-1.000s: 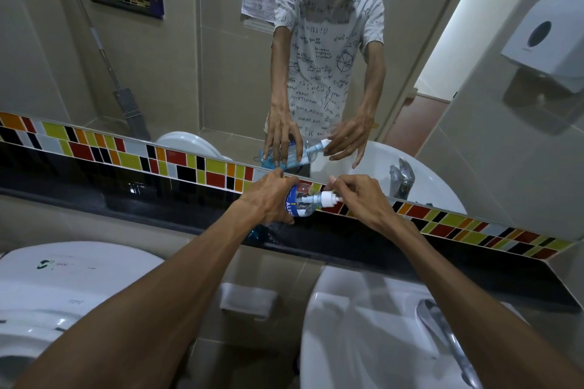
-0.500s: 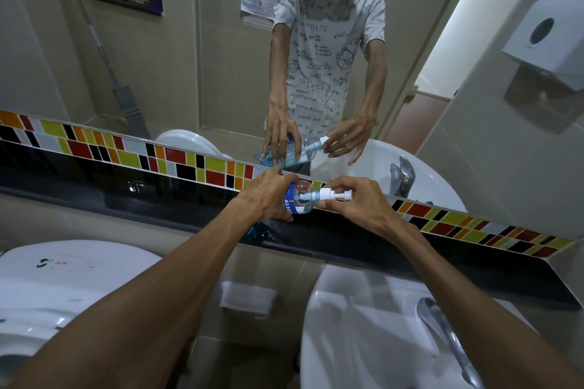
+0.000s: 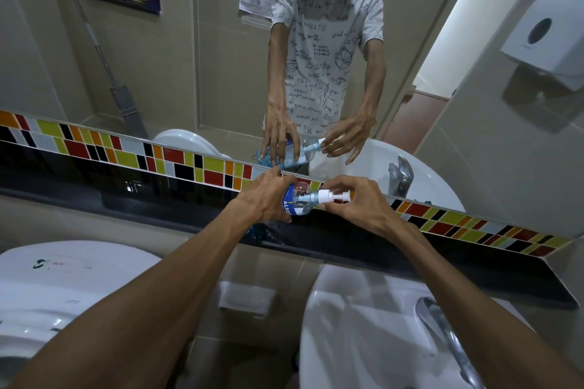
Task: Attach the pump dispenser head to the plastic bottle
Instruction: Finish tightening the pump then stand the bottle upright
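Leftmost, a white toilet lid (image 3: 63,275) fills the lower corner, below a dark ledge (image 3: 158,215) and a band of coloured tiles (image 3: 126,155) running under the mirror (image 3: 205,73). Left hand (image 3: 264,200): closed around the body of the bottle (image 3: 295,202), fingers wrapped over the top, thumb beneath; the blue label faces the camera. The bottle lies tilted, nearly level, neck pointing right, held in the air in front of the tile band and above the ledge. Pump head (image 3: 331,197): white, seated at the bottle neck, nozzle extending right. Right hand (image 3: 360,207): partly closed, thumb and fingertips pinching the pump collar from below and behind, the remaining fingers curled over the nozzle. Whether the collar is fully threaded cannot be told. Below right, a white sink (image 3: 363,341) with a chrome tap (image 3: 442,335). Far right, a white dispenser (image 3: 546,38) is mounted on the wall. The mirror shows the person's two hands and the bottle in reflection.
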